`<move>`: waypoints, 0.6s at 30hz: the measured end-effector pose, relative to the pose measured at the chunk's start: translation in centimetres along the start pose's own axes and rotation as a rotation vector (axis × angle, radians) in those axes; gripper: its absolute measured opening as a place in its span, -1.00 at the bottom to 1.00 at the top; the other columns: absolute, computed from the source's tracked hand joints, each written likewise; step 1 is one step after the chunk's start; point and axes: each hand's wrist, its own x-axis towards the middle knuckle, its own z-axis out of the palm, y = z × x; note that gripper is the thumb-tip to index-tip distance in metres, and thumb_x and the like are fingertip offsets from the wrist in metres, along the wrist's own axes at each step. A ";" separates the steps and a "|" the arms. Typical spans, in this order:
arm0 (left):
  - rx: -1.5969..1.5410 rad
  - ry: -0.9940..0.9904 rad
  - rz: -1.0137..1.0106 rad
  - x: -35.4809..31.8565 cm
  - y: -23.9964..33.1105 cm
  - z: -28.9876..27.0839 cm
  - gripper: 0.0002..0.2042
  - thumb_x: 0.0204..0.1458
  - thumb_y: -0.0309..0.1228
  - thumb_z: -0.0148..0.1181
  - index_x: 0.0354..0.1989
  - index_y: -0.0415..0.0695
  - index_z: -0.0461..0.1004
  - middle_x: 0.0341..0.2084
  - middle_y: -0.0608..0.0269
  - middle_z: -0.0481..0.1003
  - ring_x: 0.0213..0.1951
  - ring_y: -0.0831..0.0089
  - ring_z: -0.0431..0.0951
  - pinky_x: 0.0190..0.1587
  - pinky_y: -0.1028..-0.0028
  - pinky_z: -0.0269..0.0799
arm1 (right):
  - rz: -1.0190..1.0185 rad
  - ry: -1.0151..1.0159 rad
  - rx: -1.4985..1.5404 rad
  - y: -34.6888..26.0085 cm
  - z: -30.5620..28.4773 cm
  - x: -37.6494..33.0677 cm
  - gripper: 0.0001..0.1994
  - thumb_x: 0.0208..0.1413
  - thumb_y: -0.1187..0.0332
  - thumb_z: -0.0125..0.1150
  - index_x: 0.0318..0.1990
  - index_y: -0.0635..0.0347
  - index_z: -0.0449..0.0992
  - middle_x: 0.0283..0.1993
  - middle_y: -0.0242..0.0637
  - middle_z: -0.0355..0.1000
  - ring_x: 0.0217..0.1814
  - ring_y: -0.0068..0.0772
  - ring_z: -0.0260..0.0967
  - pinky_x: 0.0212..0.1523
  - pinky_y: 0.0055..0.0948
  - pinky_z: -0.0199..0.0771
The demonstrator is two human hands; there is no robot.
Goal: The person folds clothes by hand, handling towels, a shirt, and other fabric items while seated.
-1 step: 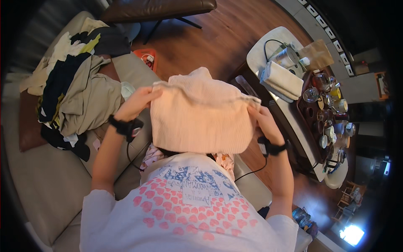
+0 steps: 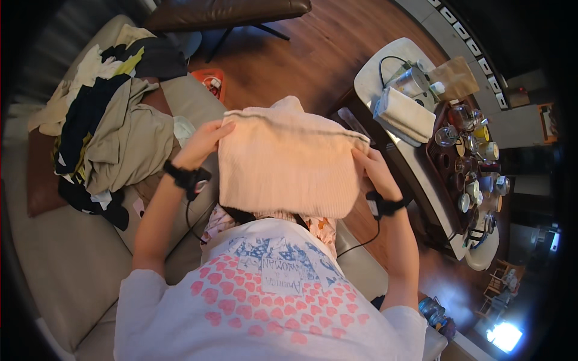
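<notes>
A pale peach ribbed garment (image 2: 292,165) is spread out in front of my body, above my lap. It has a dark line along its upper edge, and part of it bulges up beyond that edge; what kind of garment it is I cannot tell. My left hand (image 2: 208,139) pinches its upper left corner. At the upper right corner, my right hand (image 2: 376,168) grips it with the thumb on the near side. The cloth hangs fairly flat between both hands, its lower edge near my waist. Each wrist wears a black strap with a small device and a cable.
On the beige sofa (image 2: 66,265) at the left lies a heap of clothes (image 2: 114,126). To the right, a tea table (image 2: 415,162) bears a folded towel (image 2: 406,114), a metal canister (image 2: 411,83) and a tray of cups. An orange basket (image 2: 211,83) and a brown chair (image 2: 226,13) stand beyond.
The garment's upper edge has straightened and its upper left corner has risen slightly. Both hands have shifted a little, my left to the right, with their grip kept.
</notes>
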 end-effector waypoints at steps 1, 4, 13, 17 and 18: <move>-0.033 0.008 0.000 1.1 -1.6 0.2 -0.67 0.18 -0.11 0.07 -0.10 -0.13 0.44 -0.40 0.46 0.48 -0.43 0.71 0.42 -0.37 0.64 0.34 | 0.074 0.019 -0.079 2.3 -0.7 1.4 -0.74 0.23 0.21 0.07 -0.09 0.18 0.47 -0.38 -0.59 0.40 -0.44 -0.77 0.26 -0.44 -0.67 0.28; 0.168 0.081 -0.235 0.3 -5.1 1.4 -0.55 0.13 -0.10 0.15 0.06 -0.14 0.29 -0.27 0.32 0.48 -0.29 0.63 0.46 -0.29 0.58 0.39 | 0.194 0.080 0.063 9.1 -0.3 2.1 -0.52 0.19 0.22 0.13 0.19 0.22 0.20 -0.28 -0.39 0.44 -0.33 -0.58 0.40 -0.27 -0.51 0.46; -0.155 0.135 0.008 -10.2 -9.1 4.3 -0.33 0.06 -0.64 0.14 0.33 -0.09 -0.01 -0.31 0.17 0.48 -0.21 0.53 0.48 -0.09 0.55 0.38 | 0.049 0.099 0.203 11.7 3.9 -8.4 -0.12 0.06 0.58 0.22 0.42 0.14 -0.26 -0.42 -0.41 0.37 -0.38 -0.66 0.32 -0.21 -0.61 0.37; -0.118 0.179 0.023 -11.9 -10.2 4.1 -0.44 0.01 -0.70 0.13 0.22 -0.16 0.15 -0.37 0.27 0.46 -0.23 0.54 0.48 -0.10 0.55 0.38 | -0.034 0.169 0.209 11.6 4.4 -10.0 -0.21 0.08 0.59 0.19 0.42 0.05 -0.10 -0.36 -0.43 0.37 -0.35 -0.66 0.31 -0.18 -0.63 0.34; -0.117 0.178 0.022 -12.5 -10.8 4.1 -0.44 0.01 -0.70 0.13 0.22 -0.16 0.15 -0.37 0.27 0.46 -0.23 0.54 0.48 -0.10 0.55 0.38 | -0.057 0.161 0.159 12.0 4.2 -10.1 -0.33 0.08 0.60 0.18 0.35 0.08 0.09 -0.34 -0.43 0.37 -0.33 -0.64 0.31 -0.17 -0.64 0.34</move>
